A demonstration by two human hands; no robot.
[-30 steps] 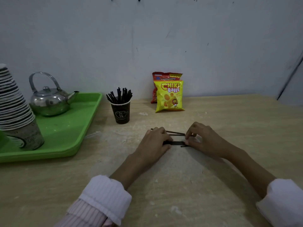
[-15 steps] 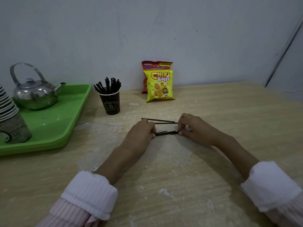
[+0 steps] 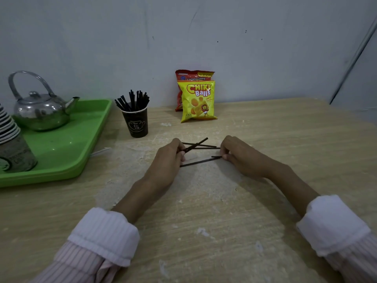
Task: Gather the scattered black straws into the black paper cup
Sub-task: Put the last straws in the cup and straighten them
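Note:
A black paper cup (image 3: 135,125) stands upright on the wooden table (image 3: 265,144) and holds several black straws (image 3: 132,102). Several loose black straws lie in the middle of the table between my hands. My left hand (image 3: 168,158) pinches a black straw (image 3: 196,144) whose far end tilts up to the right. Behind it two straws (image 3: 204,146) lie flat. My right hand (image 3: 238,154) pinches the right end of another straw (image 3: 199,161) that rests on the table.
A green tray (image 3: 81,139) on the left carries a steel kettle (image 3: 40,111) and a stack of paper cups (image 3: 12,144). Two snack bags (image 3: 196,99) lean against the wall behind the loose straws.
My left hand has lifted one straw so its far end tilts up. The straw near my right hand has swung diagonal. The view shifted slightly.

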